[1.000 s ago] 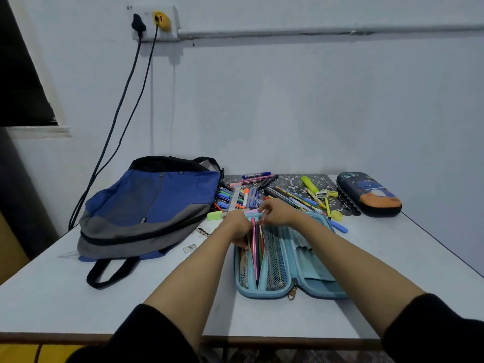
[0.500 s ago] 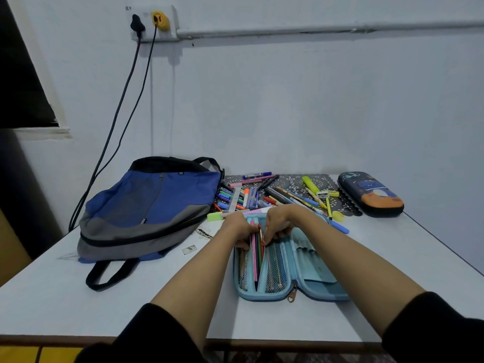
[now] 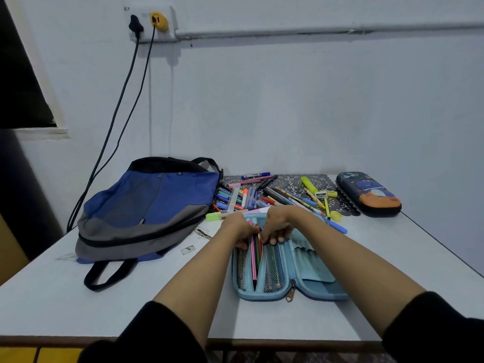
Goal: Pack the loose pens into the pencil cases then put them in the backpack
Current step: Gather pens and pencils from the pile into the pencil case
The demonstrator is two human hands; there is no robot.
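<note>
A light blue pencil case (image 3: 311, 289) lies open on the table in front of me, with mesh pockets. A pink pen (image 3: 253, 260) and a few more pens stand in its left pocket. My left hand (image 3: 237, 229) holds the top of the left mesh pocket, fingers curled round its edge. My right hand (image 3: 277, 224) pinches the tops of the pens in that pocket. Loose pens (image 3: 251, 197) and highlighters lie in a pile behind the case. A blue and grey backpack (image 3: 146, 208) lies flat at the left. A second, dark pencil case (image 3: 368, 193) sits closed at the far right.
A patterned mat (image 3: 290, 180) lies under the loose pens near the wall. Two black cables (image 3: 115, 121) hang from a wall socket down behind the backpack. A green highlighter (image 3: 213, 216) lies by my left hand. The table (image 3: 408, 258) ends close at the right and front.
My right hand has come from the case's top edge down into the left pocket with the pens. My left hand stayed on the pocket.
</note>
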